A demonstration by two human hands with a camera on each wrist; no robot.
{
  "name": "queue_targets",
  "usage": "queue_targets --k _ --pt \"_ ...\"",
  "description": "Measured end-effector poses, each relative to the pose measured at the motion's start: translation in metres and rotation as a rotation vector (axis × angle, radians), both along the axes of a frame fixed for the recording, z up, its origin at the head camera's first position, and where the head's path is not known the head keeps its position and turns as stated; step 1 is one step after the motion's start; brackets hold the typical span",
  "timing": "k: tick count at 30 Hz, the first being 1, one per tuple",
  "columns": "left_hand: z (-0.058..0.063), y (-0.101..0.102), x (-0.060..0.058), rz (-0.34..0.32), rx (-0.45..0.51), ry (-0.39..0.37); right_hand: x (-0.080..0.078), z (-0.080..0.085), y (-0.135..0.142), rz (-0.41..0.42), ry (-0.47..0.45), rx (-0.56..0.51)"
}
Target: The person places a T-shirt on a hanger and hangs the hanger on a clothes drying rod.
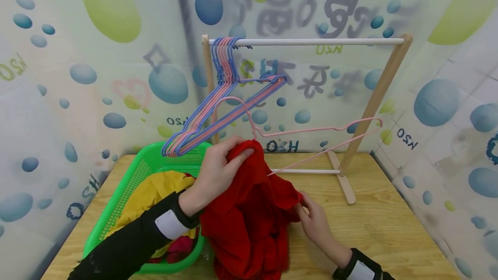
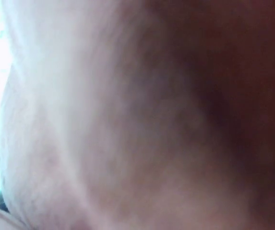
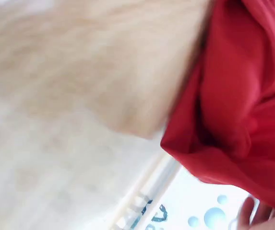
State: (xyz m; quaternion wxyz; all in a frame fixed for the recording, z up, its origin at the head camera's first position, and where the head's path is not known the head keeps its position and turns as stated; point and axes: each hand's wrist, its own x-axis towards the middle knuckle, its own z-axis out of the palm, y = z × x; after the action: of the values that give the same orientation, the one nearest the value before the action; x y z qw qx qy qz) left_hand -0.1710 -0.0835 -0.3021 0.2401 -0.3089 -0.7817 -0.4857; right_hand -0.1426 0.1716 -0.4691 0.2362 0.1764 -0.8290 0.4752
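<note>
A red garment point(image 1: 249, 211) hangs bunched between both hands in the head view. At its top the left hand point(image 1: 218, 167) grips the cloth between thumb and fingers, close to the neck of a pink hanger point(image 1: 303, 131). One end of that hanger is hidden in the cloth; its other end sticks out bare to the right. Lower right, the right hand point(image 1: 317, 226) pinches the garment's edge. In the right wrist view the red cloth point(image 3: 238, 105) hangs beside the blurred hand. Skin and dark blur fill the left wrist view.
Blue and pink hangers point(image 1: 223, 90) hang bunched at the left of a wooden rack's white rail point(image 1: 311, 42). A green basket point(image 1: 113, 211) with a yellow garment point(image 1: 155, 189) and dark red cloth stands at left on the wooden table point(image 1: 373, 237).
</note>
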Motion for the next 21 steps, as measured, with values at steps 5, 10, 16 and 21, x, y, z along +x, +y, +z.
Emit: queue_targets --k 5,10,16,21 --pt "-0.003 -0.004 -0.003 0.005 0.020 0.003 -0.003 0.017 0.011 0.022 -0.110 -0.195" --pt "-0.006 -0.006 -0.004 0.009 0.016 0.007 -0.008 0.035 0.025 0.081 -0.124 -0.281" --pt "-0.008 -0.008 -0.003 0.016 0.027 0.002 -0.015 0.056 0.044 0.092 -0.031 -0.208" --pt "-0.008 -0.012 -0.004 0.010 0.017 0.024 -0.021 0.082 0.064 -0.085 0.136 -0.126"
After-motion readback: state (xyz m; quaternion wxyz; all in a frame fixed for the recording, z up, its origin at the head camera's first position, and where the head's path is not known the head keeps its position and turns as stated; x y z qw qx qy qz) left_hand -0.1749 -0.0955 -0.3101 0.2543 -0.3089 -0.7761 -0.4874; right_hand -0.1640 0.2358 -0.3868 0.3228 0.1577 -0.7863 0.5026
